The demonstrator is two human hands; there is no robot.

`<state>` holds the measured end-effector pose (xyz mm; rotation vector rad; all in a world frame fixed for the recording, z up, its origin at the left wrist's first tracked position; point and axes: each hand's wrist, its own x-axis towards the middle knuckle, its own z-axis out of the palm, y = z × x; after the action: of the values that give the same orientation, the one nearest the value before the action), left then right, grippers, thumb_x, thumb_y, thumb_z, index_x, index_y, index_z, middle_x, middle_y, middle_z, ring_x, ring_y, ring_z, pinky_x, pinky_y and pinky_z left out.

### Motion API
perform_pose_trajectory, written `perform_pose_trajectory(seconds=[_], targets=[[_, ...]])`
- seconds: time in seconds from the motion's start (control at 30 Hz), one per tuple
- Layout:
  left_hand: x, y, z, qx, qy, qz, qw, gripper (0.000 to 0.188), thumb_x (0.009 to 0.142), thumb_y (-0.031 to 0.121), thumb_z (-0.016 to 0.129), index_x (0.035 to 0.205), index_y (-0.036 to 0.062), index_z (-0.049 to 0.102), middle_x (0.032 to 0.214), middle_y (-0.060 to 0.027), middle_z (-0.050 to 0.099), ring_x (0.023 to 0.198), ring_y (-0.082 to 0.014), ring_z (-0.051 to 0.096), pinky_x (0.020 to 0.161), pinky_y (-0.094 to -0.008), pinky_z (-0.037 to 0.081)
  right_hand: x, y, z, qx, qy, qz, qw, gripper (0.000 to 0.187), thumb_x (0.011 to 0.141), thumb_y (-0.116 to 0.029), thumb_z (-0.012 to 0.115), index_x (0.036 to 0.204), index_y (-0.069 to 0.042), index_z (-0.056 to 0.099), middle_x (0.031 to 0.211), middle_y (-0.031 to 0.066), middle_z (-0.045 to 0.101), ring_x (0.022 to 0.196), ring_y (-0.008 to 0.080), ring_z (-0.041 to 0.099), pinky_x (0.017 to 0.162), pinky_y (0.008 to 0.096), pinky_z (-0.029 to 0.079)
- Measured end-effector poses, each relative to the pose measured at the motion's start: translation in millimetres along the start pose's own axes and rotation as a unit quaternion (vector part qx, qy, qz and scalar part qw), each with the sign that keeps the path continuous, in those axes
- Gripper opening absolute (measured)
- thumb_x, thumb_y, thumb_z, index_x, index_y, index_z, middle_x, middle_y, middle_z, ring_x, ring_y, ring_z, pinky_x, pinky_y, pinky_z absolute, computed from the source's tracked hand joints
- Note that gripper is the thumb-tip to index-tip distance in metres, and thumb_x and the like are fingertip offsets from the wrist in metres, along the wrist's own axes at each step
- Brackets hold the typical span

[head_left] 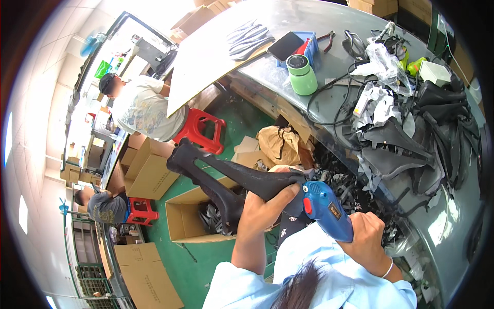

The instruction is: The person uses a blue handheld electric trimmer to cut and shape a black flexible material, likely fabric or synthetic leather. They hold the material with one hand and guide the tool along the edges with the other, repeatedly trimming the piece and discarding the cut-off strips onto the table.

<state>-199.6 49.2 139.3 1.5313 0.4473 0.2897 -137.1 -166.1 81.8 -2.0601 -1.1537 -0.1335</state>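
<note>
My left hand (262,206) is closed on a long black molded part (257,177). The part splits into two arms with an open gap between them and stretches away to the left. In my right hand (364,236) is a blue handheld power tool (329,210) with a red button. Its head meets the right end of the part, close to my left fingers. The working tip is hidden, so its exact contact cannot be made out.
At right, a metal table (319,23) holds a heap of black parts (396,154), a green bottle (302,77) and a blue basket (311,49). Below stand a cardboard box (180,226) and dark scraps (355,190). Two people sit on red stools (203,129) at left.
</note>
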Motion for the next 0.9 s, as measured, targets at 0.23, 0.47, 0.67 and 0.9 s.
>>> perform_pose_trajectory(seconds=[0.23, 0.47, 0.67, 0.9], targets=[[13.9, -1.6, -24.7, 0.257, -0.132, 0.025, 0.957, 0.029, 0.075, -0.004, 0.057, 0.104, -0.0025, 0.060, 0.090, -0.0060, 0.062, 0.082, -0.0112, 0.059, 0.072, -0.0256, 0.047, -2.0, 1.1, 2.0, 0.022, -0.027, -0.011, 0.999, 0.034, 0.065, -0.020, 0.076, 0.068, -0.005, 0.045, 0.056, 0.0080, 0.047, 0.050, 0.0264, 0.052, 0.051, 0.0356, 0.040], [16.7, -33.8, -20.6, 0.280, -0.110, 0.185, 0.936, 0.030, 0.076, -0.003, 0.061, 0.106, -0.0032, 0.059, 0.095, -0.0101, 0.064, 0.085, -0.0154, 0.062, 0.076, -0.0279, 0.049, 2.2, -0.6, 1.9, 0.100, -0.035, -0.002, 0.994, 0.034, 0.064, -0.020, 0.077, 0.066, -0.006, 0.046, 0.051, 0.0074, 0.047, 0.044, 0.0263, 0.050, 0.046, 0.0348, 0.039], [12.8, -54.0, -1.1, 0.231, -0.026, 0.201, 0.952, 0.030, 0.076, 0.000, 0.068, 0.105, -0.0002, 0.061, 0.098, -0.0094, 0.064, 0.084, -0.0148, 0.062, 0.075, -0.0277, 0.049, 1.8, -5.0, -1.1, 0.157, -0.065, 0.034, 0.985, 0.044, 0.058, -0.028, 0.084, 0.071, -0.003, 0.050, 0.057, 0.0077, 0.051, 0.048, 0.0253, 0.054, 0.046, 0.0342, 0.042], [5.1, -63.2, 16.6, 0.348, -0.010, 0.224, 0.911, 0.029, 0.077, 0.009, 0.066, 0.105, 0.0057, 0.060, 0.098, -0.0116, 0.061, 0.088, -0.0302, 0.061, 0.074, -0.0379, 0.047, 9.9, -11.4, -8.4, 0.212, -0.060, 0.029, 0.975, 0.038, 0.060, -0.022, 0.082, 0.071, -0.005, 0.049, 0.055, 0.0080, 0.052, 0.047, 0.0250, 0.055, 0.045, 0.0341, 0.042]])
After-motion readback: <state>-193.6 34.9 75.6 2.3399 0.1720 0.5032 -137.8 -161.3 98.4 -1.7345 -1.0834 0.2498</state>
